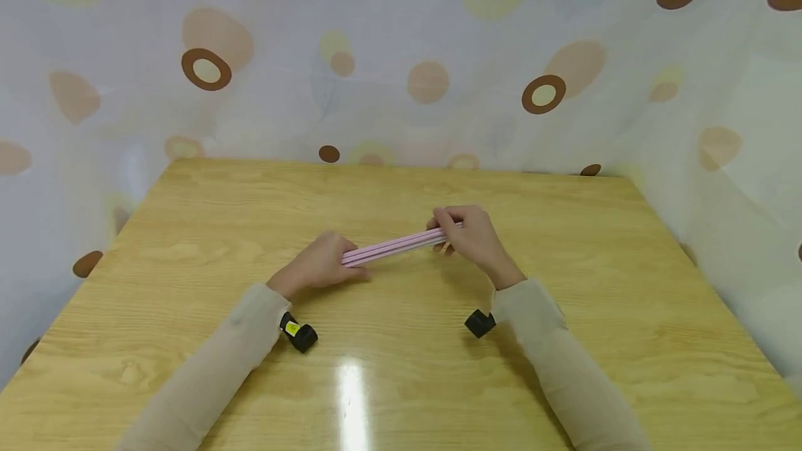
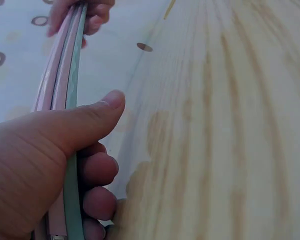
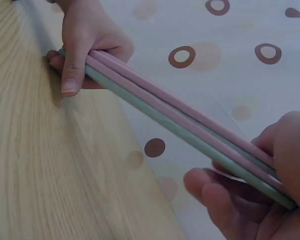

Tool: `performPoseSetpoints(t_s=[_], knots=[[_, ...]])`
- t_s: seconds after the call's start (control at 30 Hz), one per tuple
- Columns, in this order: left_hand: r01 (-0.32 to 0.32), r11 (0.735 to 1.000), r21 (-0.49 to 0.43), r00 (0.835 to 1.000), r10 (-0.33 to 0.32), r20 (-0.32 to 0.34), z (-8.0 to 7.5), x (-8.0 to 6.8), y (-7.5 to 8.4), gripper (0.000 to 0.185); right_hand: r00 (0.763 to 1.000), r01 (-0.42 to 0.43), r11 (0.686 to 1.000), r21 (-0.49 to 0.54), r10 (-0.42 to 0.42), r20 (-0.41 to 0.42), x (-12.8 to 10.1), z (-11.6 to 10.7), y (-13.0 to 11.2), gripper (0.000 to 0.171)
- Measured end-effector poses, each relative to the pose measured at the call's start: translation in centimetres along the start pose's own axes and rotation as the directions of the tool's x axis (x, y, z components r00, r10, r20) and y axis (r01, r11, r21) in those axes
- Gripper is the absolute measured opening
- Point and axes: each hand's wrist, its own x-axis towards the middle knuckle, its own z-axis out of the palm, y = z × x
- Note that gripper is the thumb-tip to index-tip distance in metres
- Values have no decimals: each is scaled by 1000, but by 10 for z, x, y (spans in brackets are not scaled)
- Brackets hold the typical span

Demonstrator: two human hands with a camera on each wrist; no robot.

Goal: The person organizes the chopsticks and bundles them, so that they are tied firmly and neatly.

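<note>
Both hands are holding a bundle of thin rods (image 1: 401,247) just above the wooden counter (image 1: 188,284).
The left hand (image 1: 316,266) is curling round one end and the right hand (image 1: 466,235) is pinching the other; the pink and green sticks look light, stiff and smooth, probably best gripped near the ends.

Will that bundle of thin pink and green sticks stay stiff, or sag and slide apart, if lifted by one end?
The bundle of thin pink and green sticks spans straight between left hand and right hand, so probably stiff. Loose and smooth, they may slip apart. Slender, likely light.
</note>
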Motion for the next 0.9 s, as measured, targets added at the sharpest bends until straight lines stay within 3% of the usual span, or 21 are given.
performPoseSetpoints(t_s=[0.07, 0.13, 0.37, 0.47, 0.7, 0.9], knots=[[-16, 1000, 4, 1000, 15, 15, 2, 1, 0, 30, 997, -55, 998, 23, 54, 54, -3, -2, -2, 38], [-22, 1000, 4, 1000, 21, 12, 3, 2, 1, 29, 997, -62, 997, 50, 59, 59, -5, -3, -3, 36], [-46, 998, 37, 998, 47, -30, 4, 4, 3, 29, 995, 92, 996, 8, -93, 27, -5, -1, 0, 37], [-41, 999, 22, 999, 42, -29, 3, 2, 3, 30, 992, 117, 993, -4, -117, 42, -5, -2, 2, 39], [12, 1000, 12, 1000, -12, 12, -7, -9, -1, 30, 983, 94, 995, 27, -97, 158, -6, -2, 7, 44], [10, 1000, -8, 999, -10, 36, -12, -9, -2, 30, 961, 78, 992, 99, -102, 255, -7, -14, 10, 47]])
